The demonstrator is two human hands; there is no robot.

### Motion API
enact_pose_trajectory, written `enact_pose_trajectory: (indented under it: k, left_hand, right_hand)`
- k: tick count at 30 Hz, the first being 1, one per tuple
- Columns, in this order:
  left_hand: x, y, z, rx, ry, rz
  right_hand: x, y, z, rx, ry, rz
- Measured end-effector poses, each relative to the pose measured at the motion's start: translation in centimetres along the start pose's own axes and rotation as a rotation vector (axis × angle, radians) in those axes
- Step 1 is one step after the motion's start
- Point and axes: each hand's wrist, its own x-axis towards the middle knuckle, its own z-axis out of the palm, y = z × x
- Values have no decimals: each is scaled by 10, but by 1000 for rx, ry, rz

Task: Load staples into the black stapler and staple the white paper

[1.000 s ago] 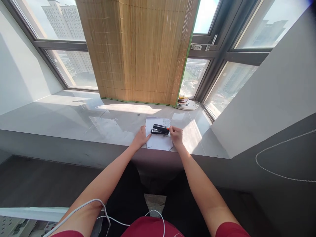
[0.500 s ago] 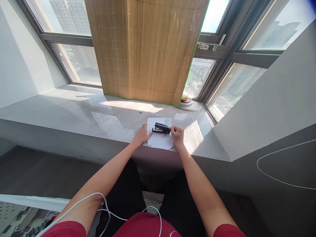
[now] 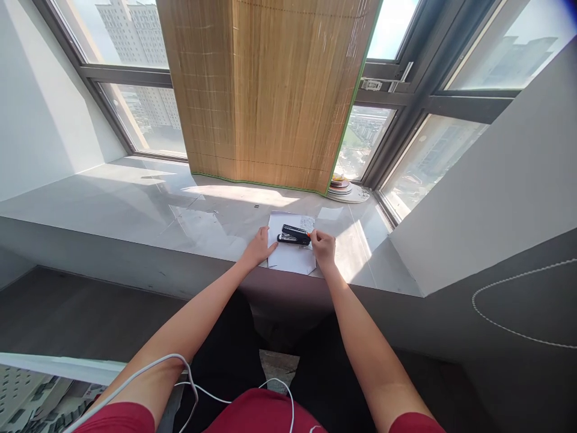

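Note:
A black stapler lies on white paper at the front of the window sill, its upper arm raised a little at the left end. My left hand rests at the paper's left edge, fingers apart, with the thumb reaching toward the stapler. At the stapler's right end, my right hand is closed in a pinch. A small orange tip shows by its fingertips; what it belongs to is hidden in the hand. Dark printed or written marks show on the paper's upper right.
A bamboo blind hangs behind the sill. Stacked plates stand at the right back corner. A small white sheet lies right of the paper. A white cable crosses my left arm, and a bead cord hangs at right.
The camera view has shifted very slightly. My hands, the stapler and the paper keep nearly the same places, with no clear change in either grip.

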Motion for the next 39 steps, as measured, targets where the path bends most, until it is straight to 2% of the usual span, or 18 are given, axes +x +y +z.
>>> enact_pose_trajectory:
  k: [14,16,19,21,25,27,33,36,39]
  left_hand:
    - [-2,-1,-2,-17,-3,-26]
    - [-3,-1,-2,-36,3,-28]
    - [1,-2,-4,-123,40,-33]
    - [5,-4,-8,-277,102,-95]
    - [11,-9,-21,-815,216,-328]
    - [8,-9,-24,-1005,197,-369]
    - [-3,-4,-23,-1391,89,-379]
    - [-6,-1,-29,-1631,28,-411]
    - [-7,1,-34,-1832,21,-490]
  right_hand:
    - [0,1,1,-38,11,-12]
    - [0,0,0,-33,7,-59]
    - [2,-2,0,13,-32,-234]
    - [3,-1,3,8,-105,-337]
    - [1,1,6,-92,-233,-413]
    - [-3,0,4,-115,-217,-457]
    - [-18,-11,-5,-207,-93,-685]
    - [-22,-13,-4,-272,-86,-838]
    - [-25,-15,-4,-289,-95,-987]
